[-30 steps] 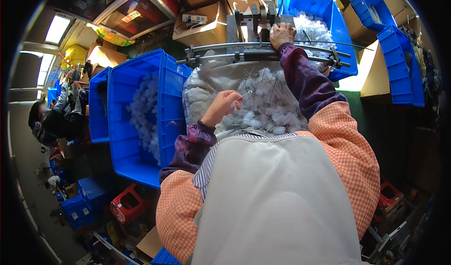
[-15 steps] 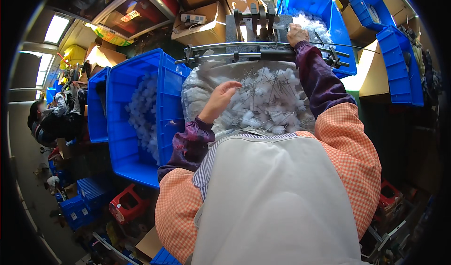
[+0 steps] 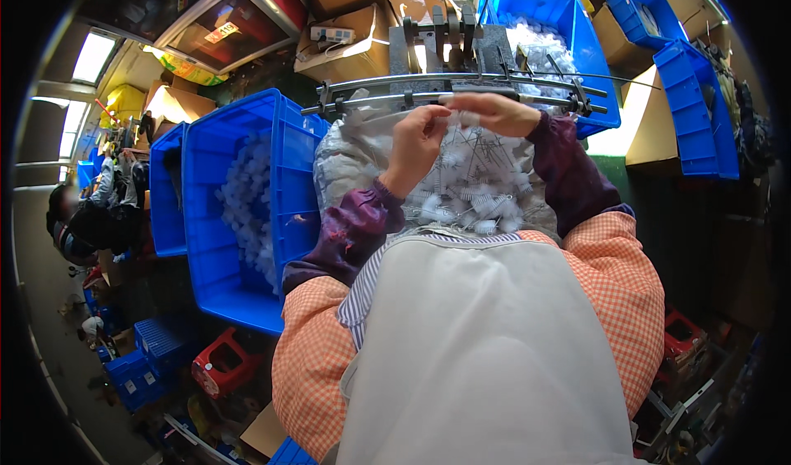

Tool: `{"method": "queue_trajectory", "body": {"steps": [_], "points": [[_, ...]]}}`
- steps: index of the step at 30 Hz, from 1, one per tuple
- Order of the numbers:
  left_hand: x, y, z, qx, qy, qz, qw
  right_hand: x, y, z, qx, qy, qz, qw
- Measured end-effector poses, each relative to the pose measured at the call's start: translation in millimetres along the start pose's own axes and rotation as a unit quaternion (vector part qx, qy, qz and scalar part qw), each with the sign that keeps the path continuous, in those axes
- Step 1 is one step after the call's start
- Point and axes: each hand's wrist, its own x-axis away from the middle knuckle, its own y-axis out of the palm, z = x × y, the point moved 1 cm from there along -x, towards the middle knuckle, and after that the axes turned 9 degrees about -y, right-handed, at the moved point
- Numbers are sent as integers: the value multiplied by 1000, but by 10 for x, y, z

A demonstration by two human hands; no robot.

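Both hands (image 3: 457,127) now together above brush pile (image 3: 470,193)

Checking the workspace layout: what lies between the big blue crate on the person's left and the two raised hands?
In the head view, between the blue crate and the left hand and right hand lies a clear plastic bag heaped with small white brushes.

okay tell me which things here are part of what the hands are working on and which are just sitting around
In use:
left hand and right hand, together at a small white brush
pile of white brushes below them
metal rail machine

Lying about:
blue crate of white pieces at the left
cardboard boxes
red stool
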Motion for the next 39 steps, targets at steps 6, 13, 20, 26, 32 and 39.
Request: {"method": "queue_trajectory", "body": {"steps": [6,13,20,26,32,39], "points": [[294,-199,-406,-249,-90,-69,962,-165,-573,583,392,96,264,876],[665,-177,-851,-339,-97,-204,913,-403,-826,1119,577,215,237,751],[645,-218,-858,-280,-128,-207,929,-436,-868,1199,553,199,234,774],[597,-249,-854,-211,-86,-134,964,-444,-937,1146,536,298,227,756],[503,-346,-788,-214,-74,-41,973,-276,-814,967,555,293,244,739],[421,-361,-646,-151,-81,-34,985,-508,-589,1065,570,281,241,734]]}}
